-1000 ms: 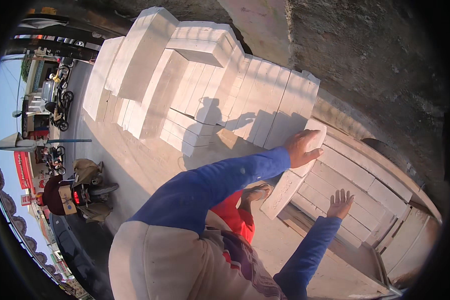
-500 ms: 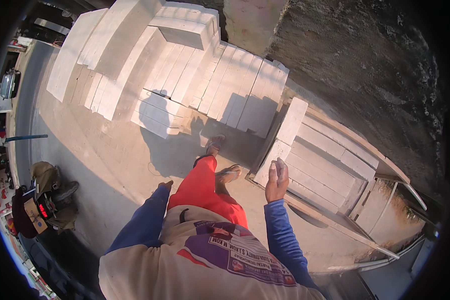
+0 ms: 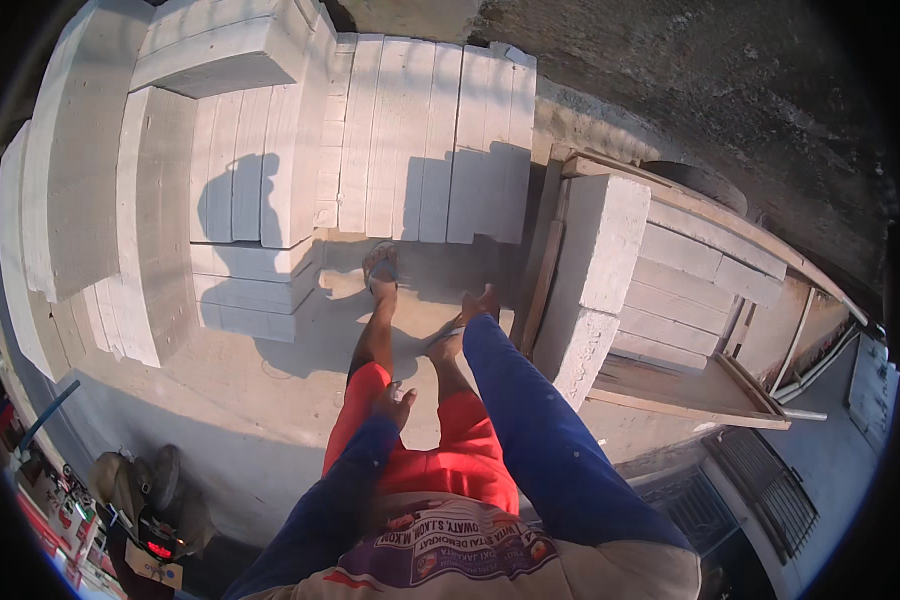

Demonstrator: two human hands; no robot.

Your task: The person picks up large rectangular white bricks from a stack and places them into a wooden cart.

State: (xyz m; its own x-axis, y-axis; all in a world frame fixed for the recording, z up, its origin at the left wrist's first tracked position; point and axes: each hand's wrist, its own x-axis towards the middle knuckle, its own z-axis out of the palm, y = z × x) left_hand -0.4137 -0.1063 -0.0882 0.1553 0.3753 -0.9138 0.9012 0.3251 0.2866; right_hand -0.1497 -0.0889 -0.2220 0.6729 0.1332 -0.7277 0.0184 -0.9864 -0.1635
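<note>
White block (image 3: 615, 245) looks rigid, weighty, chip-prone; I'd support both ends. Left grip (image 3: 395, 404) is loosely spread; right grip (image 3: 480, 302), I can't tell.

Pale blocks (image 3: 400, 130) are brightly lit by direct sun from behind the viewpoint | a clear human shadow (image 3: 234, 208) is cast ahead across them | the rough wall (image 3: 690, 75) is rendered dim | straight edges are bowed toward the rim, corners are blacked out
</note>
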